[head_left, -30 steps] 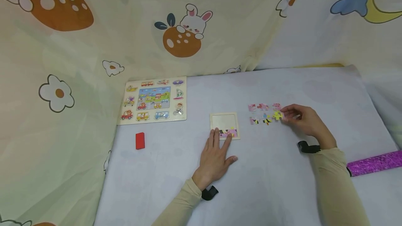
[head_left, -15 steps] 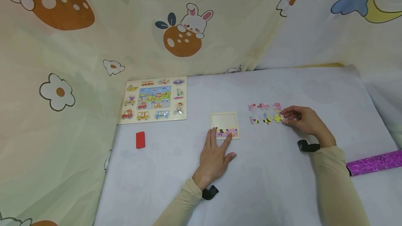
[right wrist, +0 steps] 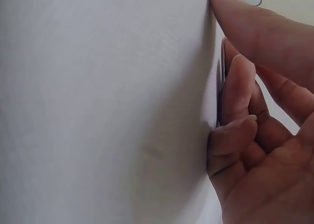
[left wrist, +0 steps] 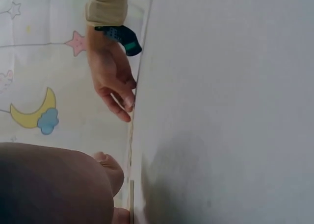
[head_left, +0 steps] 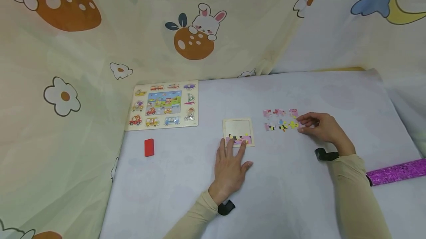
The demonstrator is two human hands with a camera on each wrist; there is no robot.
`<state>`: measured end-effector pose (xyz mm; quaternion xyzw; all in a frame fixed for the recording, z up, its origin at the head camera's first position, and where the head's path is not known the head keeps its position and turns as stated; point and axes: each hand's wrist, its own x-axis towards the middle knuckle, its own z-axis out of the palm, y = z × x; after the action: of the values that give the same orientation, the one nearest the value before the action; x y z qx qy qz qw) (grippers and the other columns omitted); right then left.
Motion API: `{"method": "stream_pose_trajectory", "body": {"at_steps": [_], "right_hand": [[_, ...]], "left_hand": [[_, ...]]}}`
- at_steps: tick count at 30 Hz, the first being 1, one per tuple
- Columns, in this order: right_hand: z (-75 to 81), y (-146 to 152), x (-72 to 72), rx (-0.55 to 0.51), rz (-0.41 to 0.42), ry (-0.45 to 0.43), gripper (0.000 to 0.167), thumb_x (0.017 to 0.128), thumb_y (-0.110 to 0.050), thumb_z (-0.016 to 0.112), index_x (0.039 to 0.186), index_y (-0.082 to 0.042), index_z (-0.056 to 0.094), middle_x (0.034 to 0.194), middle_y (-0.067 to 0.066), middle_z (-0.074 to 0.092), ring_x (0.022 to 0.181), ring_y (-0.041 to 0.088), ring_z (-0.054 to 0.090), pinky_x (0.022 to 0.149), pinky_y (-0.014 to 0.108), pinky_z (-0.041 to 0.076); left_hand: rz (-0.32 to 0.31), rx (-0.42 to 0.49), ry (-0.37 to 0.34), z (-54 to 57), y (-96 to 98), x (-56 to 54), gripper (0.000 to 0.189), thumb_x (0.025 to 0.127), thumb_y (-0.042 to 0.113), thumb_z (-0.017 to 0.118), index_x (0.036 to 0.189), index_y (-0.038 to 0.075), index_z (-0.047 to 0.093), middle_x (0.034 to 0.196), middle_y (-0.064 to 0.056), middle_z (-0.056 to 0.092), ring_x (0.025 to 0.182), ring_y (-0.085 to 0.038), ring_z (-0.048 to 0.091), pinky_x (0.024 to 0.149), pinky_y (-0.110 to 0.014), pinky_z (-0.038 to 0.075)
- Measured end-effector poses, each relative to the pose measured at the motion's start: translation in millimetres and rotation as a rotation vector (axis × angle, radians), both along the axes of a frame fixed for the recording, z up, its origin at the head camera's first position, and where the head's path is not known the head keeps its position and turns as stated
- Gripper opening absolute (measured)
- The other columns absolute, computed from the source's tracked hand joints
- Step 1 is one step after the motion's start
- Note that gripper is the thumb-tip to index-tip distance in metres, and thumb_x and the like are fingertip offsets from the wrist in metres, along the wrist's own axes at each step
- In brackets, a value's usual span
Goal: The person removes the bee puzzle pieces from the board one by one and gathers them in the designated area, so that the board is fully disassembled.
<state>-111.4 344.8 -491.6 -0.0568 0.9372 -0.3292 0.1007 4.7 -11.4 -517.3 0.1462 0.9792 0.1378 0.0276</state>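
A small square puzzle tray (head_left: pixel 252 130) with a pale rim lies mid-table in the head view. Joined puzzle pieces (head_left: pixel 237 139) fill its lower strip, pink with black and yellow. My left hand (head_left: pixel 230 170) rests with straight, spread fingers on the tray's lower edge, partly covering it. To the right, my right hand (head_left: pixel 317 126) holds a yellow puzzle piece (head_left: pixel 293 125) at its right side between thumb and fingertips, flat on the table. Several loose pieces (head_left: pixel 279 113) lie beside it in two rows. In the right wrist view, curled fingers (right wrist: pixel 238 91) touch the table; the piece is hidden.
A larger vehicle puzzle board (head_left: pixel 194 120) lies at the back left. In front of it is a red block (head_left: pixel 149 147). A glittery purple strip (head_left: pixel 397 172) lies at the right beyond the right forearm. Patterned cloth (head_left: pixel 143 39) hangs behind the table.
The yellow puzzle piece has turned slightly and shifted a little left under my right fingers. My left hand has slid slightly toward me, its fingers uncovering more of the tray's left side.
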Motion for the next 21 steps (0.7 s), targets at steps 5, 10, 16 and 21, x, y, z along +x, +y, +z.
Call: {"method": "stream_pose_trajectory", "body": {"at_steps": [5, 10, 16, 21], "right_hand": [[2.0, -1.8, 0.8, -0.051, -0.012, 0.034, 0.037, 0.095, -0.026, 0.083, 0.125, -0.007, 0.075, 0.105, 0.013, 0.078, 0.086, 0.005, 0.062, 0.073, 0.015, 0.046], [7.2, -18.6, -2.2, -0.117, -0.009, 0.071, 0.033, 0.096, -0.02, 0.081, 0.125, -0.004, 0.075, 0.106, 0.017, 0.079, 0.083, -0.004, 0.062, 0.073, 0.011, 0.046], [15.2, -55.2, -10.8, -0.164, 0.043, 0.065, 0.031, 0.096, -0.018, 0.08, 0.123, -0.004, 0.076, 0.106, 0.015, 0.079, 0.085, 0.007, 0.066, 0.072, 0.017, 0.05], [14.5, -91.8, -20.8, -0.19, 0.118, 0.063, 0.028, 0.095, -0.015, 0.081, 0.12, -0.003, 0.077, 0.101, 0.013, 0.078, 0.083, 0.015, 0.067, 0.067, 0.022, 0.051]], "left_hand": [[0.001, -0.032, 0.017, 0.3, 4.4, 4.4, 0.073, 0.107, 0.06, 0.048, 0.166, 0.019, 0.038, 0.165, -0.016, 0.037, 0.154, -0.044, 0.026, 0.116, -0.053, 0.035], [-0.004, -0.058, 0.006, 2.0, 7.0, 10.8, 0.079, 0.107, 0.065, 0.042, 0.168, 0.015, 0.034, 0.171, -0.018, 0.032, 0.153, -0.043, 0.03, 0.107, -0.049, 0.036], [-0.017, -0.049, 0.009, 0.9, 7.4, 11.5, 0.081, 0.107, 0.064, 0.044, 0.167, 0.011, 0.032, 0.173, -0.014, 0.033, 0.153, -0.045, 0.03, 0.105, -0.048, 0.034], [-0.014, -0.051, -0.027, 2.1, 7.8, 11.1, 0.083, 0.107, 0.064, 0.043, 0.169, 0.011, 0.028, 0.175, -0.011, 0.03, 0.154, -0.046, 0.029, 0.107, -0.048, 0.033]]}}
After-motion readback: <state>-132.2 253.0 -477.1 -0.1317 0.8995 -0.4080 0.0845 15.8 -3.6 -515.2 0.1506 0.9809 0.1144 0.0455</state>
